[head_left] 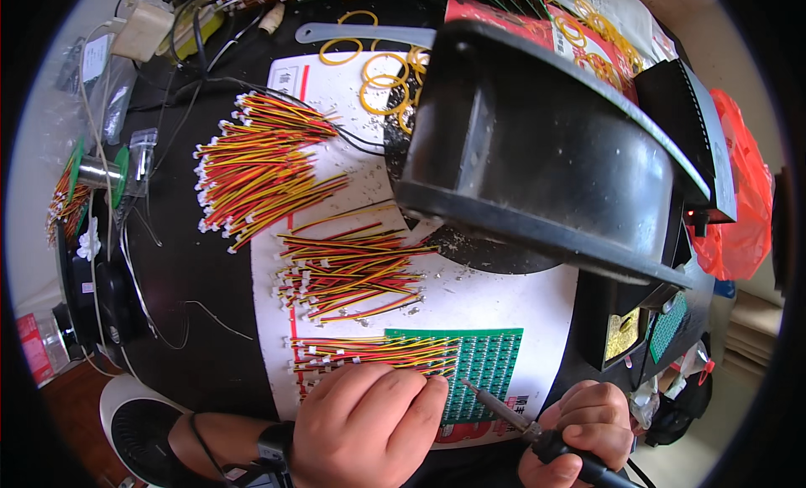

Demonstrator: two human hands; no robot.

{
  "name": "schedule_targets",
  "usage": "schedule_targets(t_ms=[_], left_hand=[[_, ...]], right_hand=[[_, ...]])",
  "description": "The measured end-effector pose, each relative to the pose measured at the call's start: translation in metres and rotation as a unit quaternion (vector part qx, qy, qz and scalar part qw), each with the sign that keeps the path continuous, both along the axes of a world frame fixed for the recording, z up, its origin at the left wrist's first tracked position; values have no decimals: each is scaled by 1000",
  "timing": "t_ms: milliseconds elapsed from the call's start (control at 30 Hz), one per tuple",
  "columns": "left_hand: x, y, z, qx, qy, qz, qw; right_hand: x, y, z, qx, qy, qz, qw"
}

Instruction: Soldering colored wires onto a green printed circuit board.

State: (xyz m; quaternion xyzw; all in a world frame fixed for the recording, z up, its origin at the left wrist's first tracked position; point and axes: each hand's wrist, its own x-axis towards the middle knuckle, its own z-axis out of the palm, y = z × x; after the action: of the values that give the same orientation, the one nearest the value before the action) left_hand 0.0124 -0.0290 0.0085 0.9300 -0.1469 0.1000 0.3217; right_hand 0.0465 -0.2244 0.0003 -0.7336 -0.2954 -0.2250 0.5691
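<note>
My right hand is wrapped round the dark handle of a soldering iron. Its tip points left and rests at or just above a green circuit board with rows of small pads. On the board's left part lies a row of red, yellow and black wires with white connectors at their left ends. My left hand is closed over the lower wires, fingertips close to the iron's tip; what they pinch is hidden beneath them. Farther off lie a loose pile of similar wires and a larger wire bundle.
A large black housing stands over the far right of the white sheet. Yellow rubber bands lie behind it. At the left is a solder spool; at the right are a yellow sponge and a black box.
</note>
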Motion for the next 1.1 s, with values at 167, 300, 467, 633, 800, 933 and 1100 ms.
schedule_targets(t_ms=[167,300,467,633,800,933,1100], left_hand=[[7,13,12,-34,38,-32,998],[10,52,36,-6,1,97,995],[16,58,18,57,21,86,994],[17,54,14,92,42,96,990],[18,56,13,110,45,95,988],[17,54,26,-19,30,135,990],[5,43,33,-266,183,140,936]], right_hand=[[-5,-7,-14,18,-46,-32,998],[-2,-12,-12,80,-70,32,994],[-7,-15,-16,91,-38,54,994],[0,-16,-19,69,-129,35,989],[5,-5,-20,71,-145,9,987],[0,-10,-12,18,-108,-12,994],[-22,-14,-22,32,-1,-79,996]])
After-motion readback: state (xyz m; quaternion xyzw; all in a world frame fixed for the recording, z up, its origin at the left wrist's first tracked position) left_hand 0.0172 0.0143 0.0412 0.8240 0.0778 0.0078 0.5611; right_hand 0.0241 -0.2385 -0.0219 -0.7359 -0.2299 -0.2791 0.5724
